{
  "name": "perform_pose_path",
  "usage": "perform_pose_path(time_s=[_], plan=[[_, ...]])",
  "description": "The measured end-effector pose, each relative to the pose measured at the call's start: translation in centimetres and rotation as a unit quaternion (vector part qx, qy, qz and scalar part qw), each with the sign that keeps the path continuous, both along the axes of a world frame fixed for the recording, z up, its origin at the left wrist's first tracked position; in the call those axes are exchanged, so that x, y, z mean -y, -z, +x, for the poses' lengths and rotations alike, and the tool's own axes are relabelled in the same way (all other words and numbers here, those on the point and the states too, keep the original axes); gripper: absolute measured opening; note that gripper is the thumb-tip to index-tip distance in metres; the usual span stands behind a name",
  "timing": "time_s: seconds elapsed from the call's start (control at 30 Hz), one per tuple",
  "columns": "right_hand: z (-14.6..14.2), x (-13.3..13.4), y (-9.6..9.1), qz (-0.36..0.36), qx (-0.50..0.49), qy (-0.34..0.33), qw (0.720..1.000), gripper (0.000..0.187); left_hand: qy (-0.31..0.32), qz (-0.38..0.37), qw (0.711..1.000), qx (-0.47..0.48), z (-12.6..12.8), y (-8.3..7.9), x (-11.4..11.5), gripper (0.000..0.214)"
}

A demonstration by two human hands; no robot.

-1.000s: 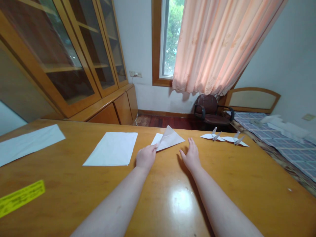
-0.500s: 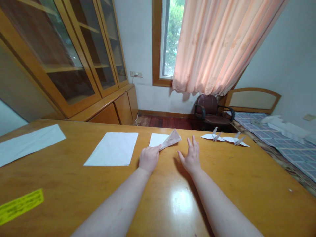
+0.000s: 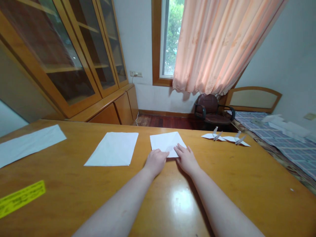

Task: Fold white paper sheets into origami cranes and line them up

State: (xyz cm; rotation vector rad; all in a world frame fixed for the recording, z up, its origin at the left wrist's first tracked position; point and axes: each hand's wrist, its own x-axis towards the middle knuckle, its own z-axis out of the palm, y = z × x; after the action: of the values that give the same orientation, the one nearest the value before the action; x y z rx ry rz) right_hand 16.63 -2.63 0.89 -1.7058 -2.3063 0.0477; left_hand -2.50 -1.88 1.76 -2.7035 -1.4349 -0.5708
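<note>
A small white paper square (image 3: pixel 166 143) lies flat on the wooden table (image 3: pixel 237 184) straight ahead of me. My left hand (image 3: pixel 156 161) rests on its near edge with fingers curled, pressing the paper down. My right hand (image 3: pixel 186 158) lies beside it, fingers stretched flat on the near right corner of the same sheet. The two hands almost touch.
A stack of white sheets (image 3: pixel 113 148) lies to the left, a long white sheet (image 3: pixel 27 143) at the far left, a yellow label (image 3: pixel 21 197) near the front left. Folded paper cranes (image 3: pixel 225 137) sit at the right. Beyond the table stand a chair (image 3: pixel 209 110), cabinets and a bed.
The paper, held up folded by my left hand before, now lies flat on the table. My right hand has moved left onto it and both hands press it down.
</note>
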Motion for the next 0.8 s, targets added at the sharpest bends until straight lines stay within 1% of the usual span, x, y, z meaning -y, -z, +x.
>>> perform_pose_path(time_s=[0.07, 0.13, 0.23, 0.3, 0.37, 0.43, 0.5, 0.6, 0.73, 0.8], plan=[[0.1, -0.2, 0.4, -0.051, -0.006, -0.016, 0.999, 0.052, 0.026, -0.005, 1.000, -0.005, 0.1, 0.0, 0.0, 0.026], [0.3, -0.4, 0.6, -0.074, -0.013, -0.020, 0.997, 0.051, 0.046, -0.008, 0.999, -0.011, 0.2, -0.1, 0.1, 0.025], [0.6, -0.7, 0.8, -0.089, -0.034, -0.024, 0.995, 0.051, 0.082, -0.011, 0.996, -0.017, 0.1, -0.6, 0.2, 0.025], [1.0, -1.0, 0.9, -0.097, -0.051, -0.023, 0.994, 0.049, 0.105, -0.016, 0.994, -0.004, -0.2, -1.0, 0.3, 0.026], [1.5, -1.2, 1.1, -0.098, -0.067, -0.011, 0.993, 0.046, 0.126, -0.024, 0.991, 0.029, -0.7, -1.4, 0.1, 0.030], [2.0, -1.5, 1.2, -0.085, -0.087, 0.017, 0.992, 0.041, 0.136, -0.034, 0.987, 0.077, -1.3, -1.5, -0.2, 0.038], [2.6, -1.8, 1.3, -0.085, -0.111, 0.038, 0.989, 0.037, 0.120, -0.037, 0.984, 0.125, -1.8, -1.4, -0.6, 0.048], [3.1, -1.9, 1.2, -0.106, -0.157, 0.040, 0.981, 0.036, 0.067, -0.030, 0.983, 0.170, -2.4, -0.9, -1.4, 0.062], [3.2, -1.7, 0.7, -0.114, -0.243, 0.044, 0.962, 0.038, 0.000, -0.022, 0.980, 0.197, -2.5, -0.3, -2.0, 0.065], [3.1, -1.5, 0.3, -0.118, -0.265, 0.041, 0.956, 0.039, -0.041, -0.019, 0.979, 0.199, -2.4, -0.2, -2.2, 0.065]])
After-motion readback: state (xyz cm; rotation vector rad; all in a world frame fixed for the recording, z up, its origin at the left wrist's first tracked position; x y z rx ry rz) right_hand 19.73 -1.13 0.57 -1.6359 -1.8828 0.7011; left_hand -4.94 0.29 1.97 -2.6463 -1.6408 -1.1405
